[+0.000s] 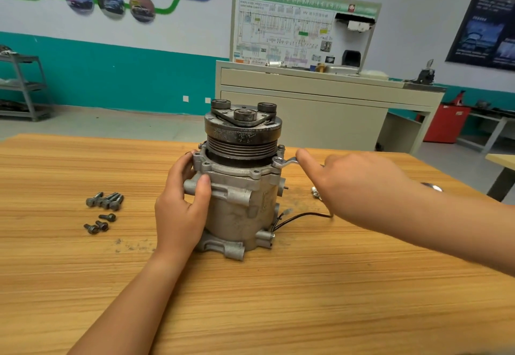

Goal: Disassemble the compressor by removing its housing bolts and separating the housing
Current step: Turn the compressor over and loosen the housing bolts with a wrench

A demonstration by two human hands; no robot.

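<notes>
While compressor (239, 207) is gripped by left hand (178, 209), wrench (284, 162) pinched by right hand (359, 187): bolt (281, 148) may be rounded if wrench is tilted.

We see through one wide-angle camera worn on the head, facing forward and slightly down over the counter (306, 299). It sits near the compressor (239, 187), which stands mid-frame, and it takes in the far wall (167, 56) beyond.

Ahead of me: wooden table (278, 313). Beyond it, beige cabinet (306, 115) carrying wiring board (278, 34). Grey shelf (25, 87) far left, red bin (446, 124) right.
</notes>
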